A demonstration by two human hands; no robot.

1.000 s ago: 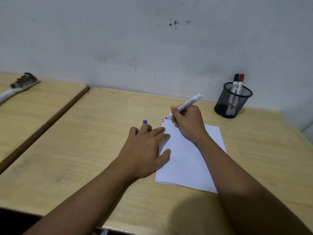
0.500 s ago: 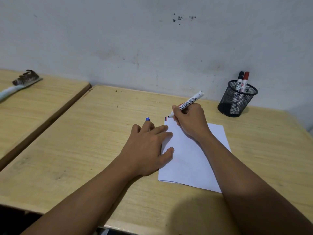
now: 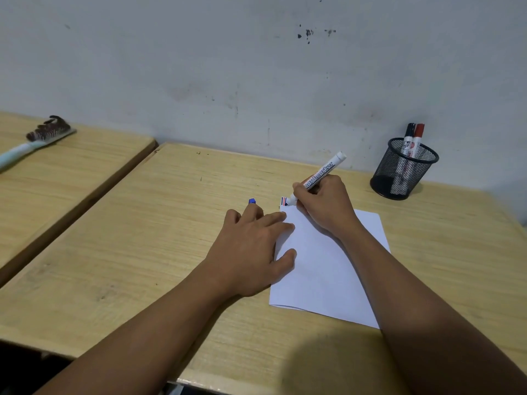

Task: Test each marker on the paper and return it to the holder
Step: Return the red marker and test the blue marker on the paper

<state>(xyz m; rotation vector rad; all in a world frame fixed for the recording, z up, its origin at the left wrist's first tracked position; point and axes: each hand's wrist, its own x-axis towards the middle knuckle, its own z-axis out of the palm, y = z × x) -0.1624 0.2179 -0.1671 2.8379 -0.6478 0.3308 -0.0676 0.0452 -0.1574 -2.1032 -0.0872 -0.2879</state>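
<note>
A white sheet of paper (image 3: 328, 269) lies on the wooden desk (image 3: 142, 252). My right hand (image 3: 325, 203) grips an uncapped white board marker (image 3: 320, 174), its tip touching the paper's far left corner beside short blue and red strokes (image 3: 283, 200). My left hand (image 3: 253, 246) rests flat on the paper's left edge, with a blue cap (image 3: 252, 201) sticking out between its fingers. A black mesh holder (image 3: 405, 169) stands at the back right by the wall, with a black-capped marker (image 3: 409, 136) and a red-capped marker (image 3: 418, 136) in it.
A second wooden desk (image 3: 57, 172) adjoins on the left, with a worn brush (image 3: 42, 136) lying on it. A grey wall rises right behind both desks. The desk's front edge is near my forearms.
The marker tip has stayed at the paper's far left corner with only slight motion. My left hand has kept its place on the paper. The view has shifted a little.
</note>
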